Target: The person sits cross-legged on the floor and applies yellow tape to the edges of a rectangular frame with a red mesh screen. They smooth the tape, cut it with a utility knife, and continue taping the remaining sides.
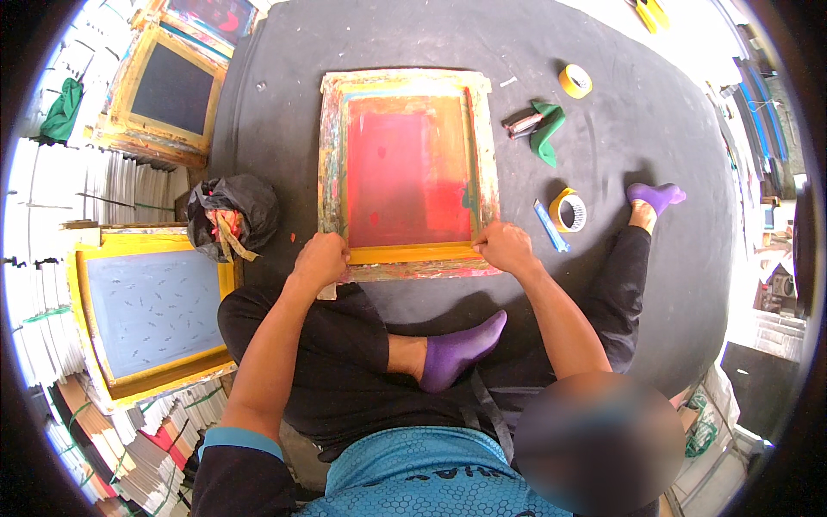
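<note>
A paint-stained wooden screen-printing frame (332, 164) lies flat in front of me, its mesh (405, 177) coloured red and pink. Along the near inner edge runs a bright yellow strip of tape (413, 253), stretched between my two hands. At its left end, my left hand (321, 258) is closed with the fingers pinched on the strip over the frame's near left corner. My right hand (506, 247) is closed likewise on the other end, by the near right corner. The fingertips are partly hidden by the knuckles.
Right of the frame lie a yellow tape roll (575, 81), another roll (568, 211), a blue cutter-like tool (551, 227) and a green cloth (547, 133). A black plastic bag (258, 204) sits on the left, near other screen frames (79, 302) and paper stacks (41, 207).
</note>
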